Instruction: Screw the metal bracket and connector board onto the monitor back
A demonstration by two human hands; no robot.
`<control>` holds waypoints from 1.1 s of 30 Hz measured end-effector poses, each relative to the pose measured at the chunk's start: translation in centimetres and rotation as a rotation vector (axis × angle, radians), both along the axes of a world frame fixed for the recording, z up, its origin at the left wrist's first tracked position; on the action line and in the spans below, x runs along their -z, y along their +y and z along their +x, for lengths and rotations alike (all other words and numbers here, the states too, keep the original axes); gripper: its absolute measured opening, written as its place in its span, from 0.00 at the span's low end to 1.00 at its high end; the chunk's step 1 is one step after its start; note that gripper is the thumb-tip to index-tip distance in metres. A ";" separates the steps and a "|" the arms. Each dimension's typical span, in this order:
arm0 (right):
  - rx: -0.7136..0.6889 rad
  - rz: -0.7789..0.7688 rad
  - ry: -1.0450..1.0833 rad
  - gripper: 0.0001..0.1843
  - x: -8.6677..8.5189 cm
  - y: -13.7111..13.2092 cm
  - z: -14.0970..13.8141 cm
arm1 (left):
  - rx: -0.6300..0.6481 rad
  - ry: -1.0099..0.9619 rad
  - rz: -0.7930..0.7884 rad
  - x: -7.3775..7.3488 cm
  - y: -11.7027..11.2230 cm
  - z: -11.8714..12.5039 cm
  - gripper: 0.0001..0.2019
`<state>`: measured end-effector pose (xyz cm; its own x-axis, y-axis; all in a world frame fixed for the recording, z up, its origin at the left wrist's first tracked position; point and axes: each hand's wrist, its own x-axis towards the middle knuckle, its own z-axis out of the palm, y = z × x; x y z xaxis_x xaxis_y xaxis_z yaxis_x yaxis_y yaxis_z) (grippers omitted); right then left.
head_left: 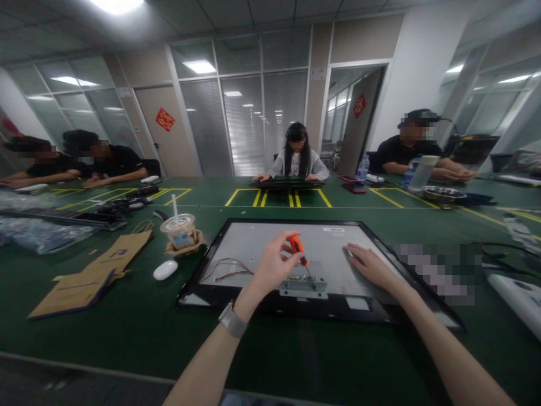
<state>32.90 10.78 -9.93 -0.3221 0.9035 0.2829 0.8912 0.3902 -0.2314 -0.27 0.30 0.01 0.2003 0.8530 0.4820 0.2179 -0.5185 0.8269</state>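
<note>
A flat display panel (236,239) with a black frame and a grey back lies on the green table in front of me. My left hand (276,259), with a watch at the wrist, pinches an orange and black screwdriver (297,246). The tool leans, and its shaft reaches down to a metal bracket (303,287) at the panel's near edge; whether the tip sits in a screw is too small to tell. Flat on the panel's right part rests my right hand (372,265), fingers stretched out. Thin cables (230,269) lie on the panel's left part.
To the left are a drink cup (180,231) with a straw in a carton holder, a white mouse (165,270) and brown paper bags (93,276). A white device (518,299) and black cables lie at right. A person (296,155) sits opposite; others sit further left and right.
</note>
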 end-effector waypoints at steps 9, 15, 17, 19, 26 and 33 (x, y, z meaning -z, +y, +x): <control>0.006 -0.006 -0.006 0.26 -0.3 -0.2 -0.1 | -0.006 0.029 0.107 -0.4 -0.4 0.2 0.19; 0.010 -0.016 -0.010 0.26 -0.3 -0.3 -0.1 | 0.019 0.032 0.142 -0.5 -0.5 0.2 0.21; 0.011 -0.013 -0.008 0.26 -0.3 -0.3 -0.1 | 0.044 0.028 0.118 -0.4 -0.4 0.1 0.23; 0.011 -0.008 -0.004 0.26 -0.2 -0.3 -0.1 | 0.025 0.019 0.100 -0.4 -0.3 0.0 0.22; 0.005 -0.001 0.005 0.25 -0.4 -0.4 -0.1 | 0.048 0.011 0.100 -0.7 -0.4 -0.1 0.18; -0.002 0.000 -0.002 0.26 -0.3 -0.2 -0.1 | -0.021 0.012 0.117 -0.7 -0.3 0.0 0.17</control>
<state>32.83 10.56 -9.65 -0.3250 0.9028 0.2816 0.8908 0.3922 -0.2294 -0.27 -0.04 0.74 0.1896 0.7948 0.5765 0.2391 -0.6068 0.7580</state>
